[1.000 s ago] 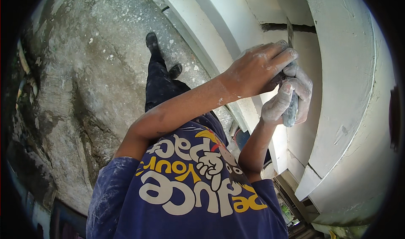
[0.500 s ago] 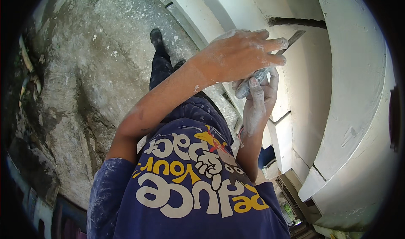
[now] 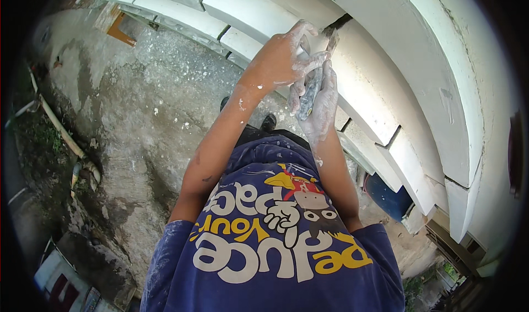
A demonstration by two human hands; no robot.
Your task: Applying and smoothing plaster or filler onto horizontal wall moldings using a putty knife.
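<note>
My right hand (image 3: 324,105), coated in white powder or paste, grips the grey handle (image 3: 307,103) of a scraper with a narrow blade. The blade (image 3: 332,41) points up and away, its tip seen close to a dark joint in the pale wall. My left hand (image 3: 286,58) is beside the tool, its whitened fingers curled near the handle and the base of the blade. Something white (image 3: 301,52) shows within the left fingers; whether it is a lump of paste or just coated skin is unclear.
Pale stepped wall panels (image 3: 380,113) with dark joints (image 3: 337,23) curve along the right. Below lies a rough, white-spattered concrete floor (image 3: 149,86). Pipes (image 3: 66,135) run along the left, and a blue container (image 3: 388,196) stands under the wall at right.
My view has swung round, showing more floor and wall. Both hands and the scraper now appear further left. My left fingers, stretched along the blade before, have curled in.
</note>
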